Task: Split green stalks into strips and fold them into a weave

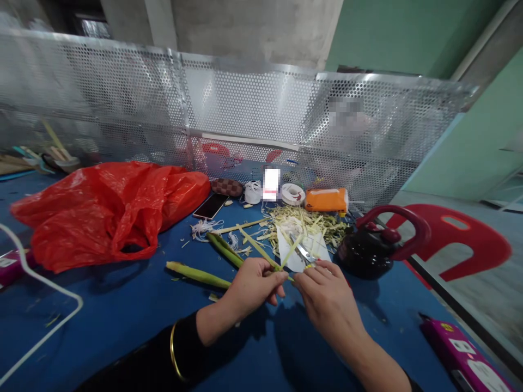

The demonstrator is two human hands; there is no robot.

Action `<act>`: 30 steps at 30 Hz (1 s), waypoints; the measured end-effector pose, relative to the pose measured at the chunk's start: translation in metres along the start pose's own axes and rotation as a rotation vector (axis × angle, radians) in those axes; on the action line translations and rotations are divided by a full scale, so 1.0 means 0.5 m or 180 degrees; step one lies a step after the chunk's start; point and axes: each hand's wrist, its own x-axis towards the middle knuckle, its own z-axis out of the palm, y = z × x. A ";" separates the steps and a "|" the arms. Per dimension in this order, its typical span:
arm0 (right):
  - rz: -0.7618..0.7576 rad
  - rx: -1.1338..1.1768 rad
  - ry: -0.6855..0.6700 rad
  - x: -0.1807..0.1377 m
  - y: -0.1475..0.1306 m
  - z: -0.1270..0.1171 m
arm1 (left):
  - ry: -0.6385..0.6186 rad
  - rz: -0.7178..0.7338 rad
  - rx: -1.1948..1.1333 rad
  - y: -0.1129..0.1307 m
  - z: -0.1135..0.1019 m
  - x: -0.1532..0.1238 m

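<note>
Between my two hands is a pale green plant strip (290, 253), crossed or folded near my fingertips. My left hand (257, 280) pinches it from the left with thumb and forefinger. On the other side, my right hand (327, 291) grips the strip's right part with fingers closed together. Just beyond them lie scissors (303, 250) on a white paper sheet (286, 247), partly behind my right hand. One thick green stalk (196, 273) rests left of my left hand, its near end hidden by it. A darker green stalk (224, 249) lies behind that.
A heap of shredded strips (327, 223) spreads behind the paper. To the right stand a black kettle (365, 253) and a red chair (469, 234). A red plastic bag (98, 212), phone (211, 207), tape roll (293, 194) and orange packet (326, 200) lie farther back, before a perforated metal screen (245, 92).
</note>
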 end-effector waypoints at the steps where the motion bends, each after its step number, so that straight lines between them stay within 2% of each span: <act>1: -0.0020 -0.0028 0.0001 0.000 0.001 -0.001 | 0.0029 -0.0003 0.0099 -0.001 0.000 0.000; 6: -0.0052 -0.0031 0.0030 0.000 0.001 -0.007 | -0.0025 -0.0090 0.0025 -0.006 -0.005 0.003; 9: 0.0173 0.0355 -0.0105 0.002 0.002 -0.011 | -0.0061 -0.0234 -0.0027 -0.004 -0.010 0.006; 11: 0.0611 0.1029 -0.0246 0.005 0.005 -0.011 | -0.0145 -0.0226 0.0008 0.000 -0.012 0.006; 14: 0.1542 0.2538 -0.0448 0.009 0.007 -0.006 | -0.0476 -0.0208 0.0046 0.005 -0.011 0.000; 17: 0.2359 0.3824 -0.0374 0.010 0.002 0.003 | -0.0844 -0.0409 -0.0035 0.003 -0.006 -0.008; 19: 0.2591 0.4229 -0.0192 0.010 -0.003 0.007 | -0.0947 -0.0514 -0.0174 -0.001 -0.002 -0.010; 24: 0.2643 0.4148 0.0080 0.007 -0.010 0.012 | -0.0870 -0.0702 -0.0231 -0.006 0.002 -0.014; 30: 0.2716 0.3828 0.0171 0.001 -0.022 0.025 | -0.0996 -0.0578 -0.0052 -0.005 0.000 -0.020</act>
